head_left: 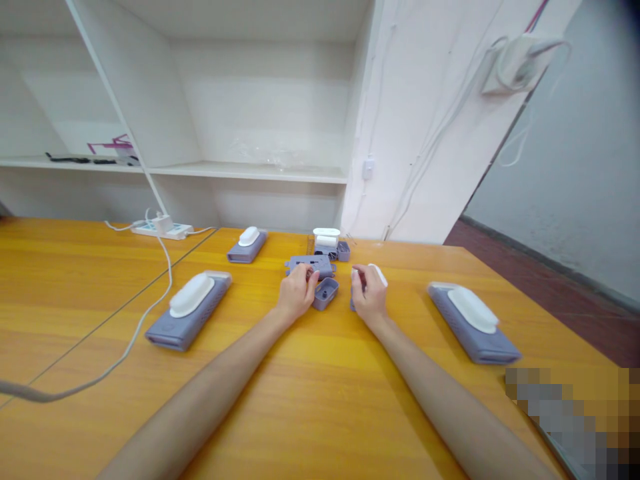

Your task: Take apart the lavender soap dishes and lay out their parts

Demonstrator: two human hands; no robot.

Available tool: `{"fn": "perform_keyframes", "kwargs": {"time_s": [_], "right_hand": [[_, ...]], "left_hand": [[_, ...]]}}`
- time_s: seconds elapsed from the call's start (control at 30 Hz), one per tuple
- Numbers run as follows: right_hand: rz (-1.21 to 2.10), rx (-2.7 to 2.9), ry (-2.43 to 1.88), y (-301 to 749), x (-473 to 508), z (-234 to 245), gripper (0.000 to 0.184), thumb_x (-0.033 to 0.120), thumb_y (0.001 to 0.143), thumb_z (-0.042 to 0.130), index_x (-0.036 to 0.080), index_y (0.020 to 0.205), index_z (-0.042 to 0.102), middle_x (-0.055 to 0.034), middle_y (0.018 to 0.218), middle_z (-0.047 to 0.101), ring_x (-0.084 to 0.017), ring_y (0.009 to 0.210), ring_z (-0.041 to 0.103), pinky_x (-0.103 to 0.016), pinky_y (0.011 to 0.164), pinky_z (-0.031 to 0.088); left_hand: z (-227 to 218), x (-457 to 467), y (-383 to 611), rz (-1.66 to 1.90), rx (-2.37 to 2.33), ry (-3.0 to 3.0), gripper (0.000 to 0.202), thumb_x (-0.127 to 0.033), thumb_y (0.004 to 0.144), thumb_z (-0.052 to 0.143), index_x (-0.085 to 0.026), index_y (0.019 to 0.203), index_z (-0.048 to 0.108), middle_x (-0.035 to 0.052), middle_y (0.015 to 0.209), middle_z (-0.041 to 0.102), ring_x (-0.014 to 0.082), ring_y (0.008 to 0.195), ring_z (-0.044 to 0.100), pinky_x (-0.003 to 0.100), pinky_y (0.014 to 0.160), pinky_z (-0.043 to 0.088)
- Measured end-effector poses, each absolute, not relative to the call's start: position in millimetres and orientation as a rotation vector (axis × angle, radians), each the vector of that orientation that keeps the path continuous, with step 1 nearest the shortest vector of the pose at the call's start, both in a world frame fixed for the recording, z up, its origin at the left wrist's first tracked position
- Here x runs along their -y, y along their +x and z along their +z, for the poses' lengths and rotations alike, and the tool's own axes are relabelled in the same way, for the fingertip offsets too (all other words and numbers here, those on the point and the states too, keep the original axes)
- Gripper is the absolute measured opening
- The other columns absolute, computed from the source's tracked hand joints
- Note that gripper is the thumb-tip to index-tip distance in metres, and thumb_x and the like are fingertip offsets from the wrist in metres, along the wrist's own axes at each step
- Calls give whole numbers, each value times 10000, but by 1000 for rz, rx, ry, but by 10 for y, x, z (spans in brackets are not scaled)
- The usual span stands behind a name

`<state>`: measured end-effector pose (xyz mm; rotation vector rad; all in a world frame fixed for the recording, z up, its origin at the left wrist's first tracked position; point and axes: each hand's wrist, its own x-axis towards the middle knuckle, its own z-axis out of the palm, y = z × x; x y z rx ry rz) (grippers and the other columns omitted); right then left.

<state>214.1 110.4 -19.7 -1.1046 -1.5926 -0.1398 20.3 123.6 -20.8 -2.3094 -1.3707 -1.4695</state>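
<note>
My left hand (pixel 297 292) is closed, its fingertips pinched together at the near edge of a flat grey-purple plastic plate (pixel 327 265) with tabs and slots. Whatever those fingers hold is too small to make out. Just right of this hand sits an open grey-purple plastic cup (pixel 327 293) with rounded ends. My right hand (pixel 369 298) has its fingers curled inward over a grey-purple piece, mostly hidden behind the hand. A white rounded part (pixel 381 275) shows beyond its knuckles; I cannot tell whether the hand grips it.
Behind the plate stand white oval parts (pixel 327 235) and a small grey cup (pixel 343 251). Grey boxes with white oval tops lie at left (pixel 190 310), back left (pixel 247 245) and right (pixel 475 323). A white cable (pixel 145 320) runs from a power strip (pixel 165 228) across the table's left side.
</note>
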Motion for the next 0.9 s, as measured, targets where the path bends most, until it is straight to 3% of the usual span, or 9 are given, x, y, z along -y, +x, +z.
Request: {"fn": "perform_keyframes", "kwargs": {"time_s": [0.17, 0.33, 0.47, 0.63, 0.73, 0.9], "right_hand": [[40, 1671, -1031, 2087, -1080, -266, 464, 263, 900, 430, 201, 1347, 322, -70, 960, 625, -164, 743, 617, -317, 685, 530], [-227, 1717, -970, 2082, -1133, -310, 557, 209, 891, 425, 226, 1410, 222, -102, 1051, 618, -202, 854, 621, -400, 769, 532], [-346, 1802, -928, 2089, -1151, -283, 532, 170, 891, 405, 263, 1394, 260, -97, 1083, 608, -211, 925, 607, -418, 809, 517], [-293, 1840, -985, 2083, -1120, -251, 296, 197, 891, 424, 218, 1180, 486, -77, 930, 618, -210, 891, 600, -385, 779, 511], [-254, 1733, -1045, 2101, -1141, -285, 151, 250, 881, 473, 203, 1017, 519, -57, 844, 609, -197, 806, 603, -360, 730, 513], [-218, 1626, -1114, 2125, -1184, -332, 156, 282, 870, 488, 201, 1002, 506, -42, 833, 615, -183, 778, 614, -336, 708, 515]], "left_hand": [[-210, -1235, 200, -1459, 1310, -2331, 167, -313, 930, 382, -194, 964, 494, 59, 873, 605, 179, 821, 582, 292, 714, 454], [-159, -1208, 196, -1451, 1324, -2358, 179, -306, 931, 368, -200, 945, 512, 64, 877, 596, 185, 862, 561, 305, 749, 454], [-96, -1145, 193, -1317, 1174, -2552, 183, -301, 921, 378, -206, 912, 535, 67, 866, 606, 197, 878, 542, 328, 778, 447], [-48, -1073, 194, -1220, 1029, -2694, 176, -331, 890, 433, -205, 898, 557, 77, 881, 608, 210, 884, 531, 347, 802, 438], [-52, -1096, 188, -1337, 1095, -2620, 158, -311, 891, 430, -205, 885, 547, 67, 866, 600, 204, 875, 518, 343, 801, 431], [-94, -1259, 167, -1640, 1490, -2176, 144, -282, 909, 402, -199, 932, 517, 72, 943, 577, 211, 925, 503, 367, 858, 409]]}}
